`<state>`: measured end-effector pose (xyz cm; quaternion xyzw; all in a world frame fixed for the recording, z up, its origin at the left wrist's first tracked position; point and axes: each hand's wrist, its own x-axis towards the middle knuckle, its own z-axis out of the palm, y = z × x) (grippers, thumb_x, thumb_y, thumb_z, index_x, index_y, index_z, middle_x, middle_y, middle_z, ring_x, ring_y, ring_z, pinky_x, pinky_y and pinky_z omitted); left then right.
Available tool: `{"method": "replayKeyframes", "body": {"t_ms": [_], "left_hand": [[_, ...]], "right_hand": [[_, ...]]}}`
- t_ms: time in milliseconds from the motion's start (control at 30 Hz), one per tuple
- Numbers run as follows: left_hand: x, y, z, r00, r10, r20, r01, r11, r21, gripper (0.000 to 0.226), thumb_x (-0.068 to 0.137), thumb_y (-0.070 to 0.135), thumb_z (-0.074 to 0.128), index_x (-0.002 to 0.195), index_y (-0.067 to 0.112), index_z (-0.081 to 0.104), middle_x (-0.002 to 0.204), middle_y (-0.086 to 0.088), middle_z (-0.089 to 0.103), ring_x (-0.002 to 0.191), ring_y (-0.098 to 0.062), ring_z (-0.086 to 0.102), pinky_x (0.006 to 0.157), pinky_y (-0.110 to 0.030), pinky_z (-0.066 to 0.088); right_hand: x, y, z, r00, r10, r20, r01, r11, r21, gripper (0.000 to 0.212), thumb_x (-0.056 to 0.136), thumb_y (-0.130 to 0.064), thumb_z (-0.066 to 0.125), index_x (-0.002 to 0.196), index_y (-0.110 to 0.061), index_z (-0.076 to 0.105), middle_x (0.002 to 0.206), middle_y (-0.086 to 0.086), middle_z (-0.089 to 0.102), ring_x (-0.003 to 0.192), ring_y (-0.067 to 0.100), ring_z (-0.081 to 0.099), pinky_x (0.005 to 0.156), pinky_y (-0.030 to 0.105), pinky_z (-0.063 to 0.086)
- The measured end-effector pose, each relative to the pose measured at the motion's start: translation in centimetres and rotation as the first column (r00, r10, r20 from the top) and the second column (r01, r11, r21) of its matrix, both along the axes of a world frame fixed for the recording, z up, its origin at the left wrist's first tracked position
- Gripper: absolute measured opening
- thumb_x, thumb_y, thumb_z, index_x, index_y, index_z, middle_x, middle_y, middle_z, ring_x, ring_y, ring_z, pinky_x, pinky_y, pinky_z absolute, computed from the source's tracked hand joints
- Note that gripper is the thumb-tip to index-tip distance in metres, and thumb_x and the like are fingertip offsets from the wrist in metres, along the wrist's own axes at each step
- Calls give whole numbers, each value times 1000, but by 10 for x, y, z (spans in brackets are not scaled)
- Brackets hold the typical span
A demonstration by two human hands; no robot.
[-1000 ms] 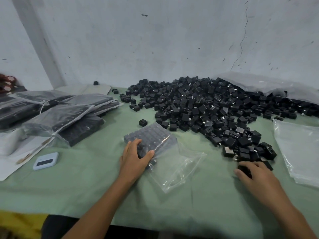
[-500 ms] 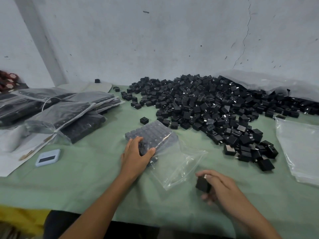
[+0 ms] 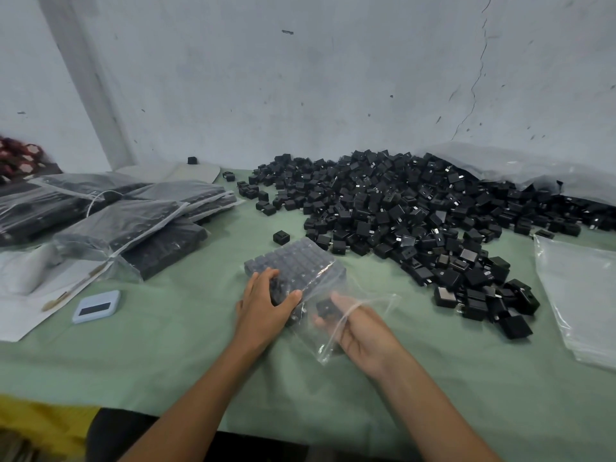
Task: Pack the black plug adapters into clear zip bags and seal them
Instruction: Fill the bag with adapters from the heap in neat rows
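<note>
Several packed bags (image 3: 133, 225): heaped at the left of the frame on the green counter (image 3: 166, 345), each full of black adapters.
Blue device (image 3: 96, 306): small, flat, lower left, just beside white sheets (image 3: 30, 295).
Left hand (image 3: 266, 306): centre frame, palm down, fingers and thumb clamped on the near end of the block of adapters inside the clear zip bag (image 3: 300, 271).
Clear zip bag: lies on the counter, far end filled with neat rows, mouth toward the person, loose and unsealed.
Right hand (image 3: 360, 328): pushed into the bag's mouth, pinching one black adapter (image 3: 328, 306) just beside the packed rows.
Loose adapter pile (image 3: 416, 211): big heap from centre to right, against the wall.
Empty bags (image 3: 580, 295): stacked flat at the right edge.
</note>
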<state>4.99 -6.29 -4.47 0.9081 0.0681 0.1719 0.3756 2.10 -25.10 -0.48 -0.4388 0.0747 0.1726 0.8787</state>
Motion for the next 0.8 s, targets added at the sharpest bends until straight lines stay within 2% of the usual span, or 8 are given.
{"method": "replayKeyframes", "body": {"t_ms": [133,200,300,433,533,600,700,800], "left_hand": [[0,0,-1,1000,4,3,-4,1000,-12,67,82,65,60,139,34,43,154,8,37,149,-11,19,116,-47,21],[0,0,0,1000,4,5,-4,1000,-10,66,82,64,61,139,34,43,154,8,38,148,-11,21,116,-48,23],[0,0,0,1000,10,-1,-10,1000,-7,66,82,65,60,139,35,43,154,8,38,148,-11,20,116,-48,23],[0,0,0,1000,17,1,-17,1000,-5,65,84,62,62,139,34,43,154,8,37,149,-10,19,115,-47,21],[-1,-1,0,1000,10,-1,-10,1000,-7,64,85,61,62,139,34,42,155,8,37,149,-10,18,115,-46,21],[-1,-1,2,1000,7,2,-7,1000,-10,64,85,60,63,139,33,43,155,8,37,149,-11,18,115,-46,21],[-2,-1,3,1000,8,0,-8,1000,-9,63,86,59,63,139,33,43,155,7,37,149,-11,19,116,-46,22],[-4,-1,4,1000,-4,-1,4,1000,-8,62,86,59,62,140,34,43,154,7,38,149,-12,20,116,-47,24]], "right_hand": [[8,18,6,998,-33,48,43,973,-227,20,97,-2,52,94,-5,71,88,14,68,78,24,63,64,28,54],[9,19,2,998,-52,34,58,978,-199,18,94,6,54,100,1,70,89,17,68,80,28,65,65,28,58],[11,18,-8,994,-37,99,56,979,-197,29,90,15,49,108,2,67,89,23,67,80,31,66,65,30,59],[24,26,-19,975,-25,219,130,866,-483,27,95,2,53,88,-18,69,80,9,70,64,20,67,64,35,58],[31,28,-27,956,105,273,100,760,-643,23,92,-7,59,75,-20,70,73,5,68,62,21,61,62,38,53],[34,28,-32,954,121,274,100,733,-672,14,89,-11,63,78,-17,69,72,5,67,58,20,58,56,34,49],[36,28,-37,939,121,324,143,717,-682,8,87,-16,64,88,-22,70,80,3,69,61,19,60,60,36,49],[33,21,-41,941,113,319,171,654,-737,22,85,-36,65,107,-35,67,95,-4,72,79,16,70,71,34,58]]}}
